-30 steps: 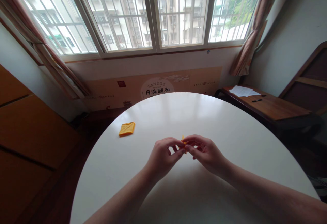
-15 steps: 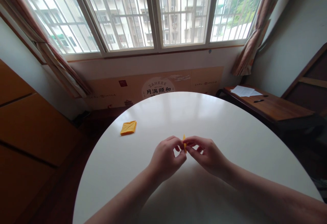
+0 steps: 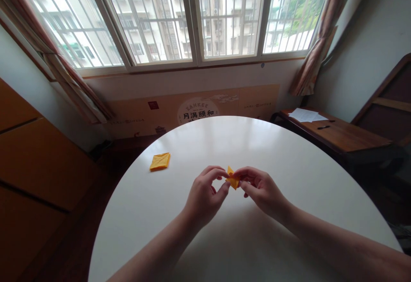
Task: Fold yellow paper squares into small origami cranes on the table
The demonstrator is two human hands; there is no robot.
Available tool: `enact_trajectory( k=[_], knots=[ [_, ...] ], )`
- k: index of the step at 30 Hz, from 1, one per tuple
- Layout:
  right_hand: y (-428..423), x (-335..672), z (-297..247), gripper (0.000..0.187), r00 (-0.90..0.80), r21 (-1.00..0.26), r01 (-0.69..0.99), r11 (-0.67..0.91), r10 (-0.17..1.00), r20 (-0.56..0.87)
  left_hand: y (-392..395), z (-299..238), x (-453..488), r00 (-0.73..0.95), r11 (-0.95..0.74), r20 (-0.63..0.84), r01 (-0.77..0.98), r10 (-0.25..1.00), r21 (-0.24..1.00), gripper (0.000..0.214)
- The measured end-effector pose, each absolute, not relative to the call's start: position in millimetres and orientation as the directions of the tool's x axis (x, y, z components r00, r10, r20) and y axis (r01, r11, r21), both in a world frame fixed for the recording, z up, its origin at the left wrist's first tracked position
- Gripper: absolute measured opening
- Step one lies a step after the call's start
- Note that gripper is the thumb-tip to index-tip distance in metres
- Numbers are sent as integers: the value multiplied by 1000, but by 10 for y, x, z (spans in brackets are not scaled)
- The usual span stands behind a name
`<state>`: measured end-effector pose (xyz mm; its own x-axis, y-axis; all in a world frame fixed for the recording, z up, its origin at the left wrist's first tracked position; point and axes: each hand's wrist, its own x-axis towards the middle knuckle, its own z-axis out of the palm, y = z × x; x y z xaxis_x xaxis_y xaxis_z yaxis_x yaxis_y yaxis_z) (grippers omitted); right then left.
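Observation:
A small folded piece of orange paper [image 3: 231,181] is held above the round white table [image 3: 289,179], near its middle. My left hand [image 3: 205,196] pinches its left side between thumb and fingers. My right hand [image 3: 261,190] pinches its right side, fingers curled. A second orange paper [image 3: 159,161], folded flat into a square, lies on the table to the left, well away from both hands.
A wooden side table [image 3: 340,134] with white sheets [image 3: 305,115] and a dark pen stands at the right. A printed cardboard panel [image 3: 195,108] leans under the window. Wooden furniture [image 3: 35,157] fills the left.
The small orange paper has turned between my fingertips and now shows a wider face; before it was an edge-on sliver. Both hands have risen slightly.

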<state>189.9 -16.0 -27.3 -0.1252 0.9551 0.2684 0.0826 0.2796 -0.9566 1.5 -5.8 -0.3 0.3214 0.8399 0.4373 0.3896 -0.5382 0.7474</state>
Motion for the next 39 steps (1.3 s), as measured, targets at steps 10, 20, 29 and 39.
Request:
enact_trajectory(
  k=[10, 20, 29, 39],
  knots=[
    [-177, 1896, -221, 16, -157, -969, -20, 248, 956, 248, -43, -39, 47, 368, -271, 201, 150, 908, 951, 20],
    [-168, 1903, -236, 8, -175, -966, -40, 254, 951, 257, -52, -54, 49, 362, -327, 256, 150, 896, 933, 29],
    [-166, 1905, -255, 3, -180, -964, -70, 257, 947, 266, -62, -57, 65, 360, -367, 296, 149, 885, 918, 29],
    [-173, 1881, -278, 6, -190, -949, -16, 316, 930, 313, -55, -92, 102, 292, -346, 282, 198, 914, 917, 27]
  ],
)
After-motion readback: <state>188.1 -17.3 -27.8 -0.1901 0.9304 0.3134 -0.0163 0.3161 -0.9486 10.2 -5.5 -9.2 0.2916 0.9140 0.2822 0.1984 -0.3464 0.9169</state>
